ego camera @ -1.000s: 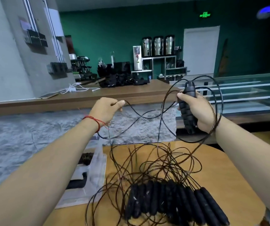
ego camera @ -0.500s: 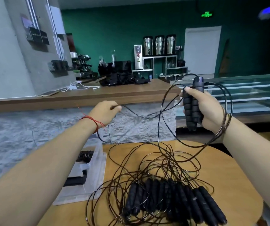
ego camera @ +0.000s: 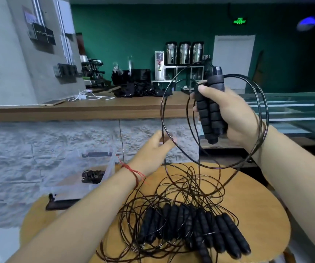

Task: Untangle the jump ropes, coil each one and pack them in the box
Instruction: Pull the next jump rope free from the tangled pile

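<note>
CHANGE: left hand (ego camera: pixel 152 150) has dropped below right hand (ego camera: pixel 234 114), cord (ego camera: pixel 161 114) crossing its blurred fingers, grip cannot be told | right fingers clenched round both foam handles (ego camera: pixel 210 111), coil one loop bigger | STATUS: still coiling; tangled ropes (ego camera: pixel 181 221) wait on counter (ego camera: pixel 257 205), clear box (ego camera: pixel 99 158) at left.

Round table (ego camera: pixel 257 196) beneath the fingers (ego camera: pixel 157 136), wooden counter (ego camera: pixel 114 109) beyond them, espresso machine (ego camera: pixel 94 70), three steel urns (ego camera: pixel 184 53), white door (ego camera: pixel 232 59), green exit sign (ego camera: pixel 239 21).

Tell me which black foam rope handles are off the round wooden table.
The pair of black foam handles gripped upright in the right hand; all other handles lie in a row on the round wooden table.
</note>
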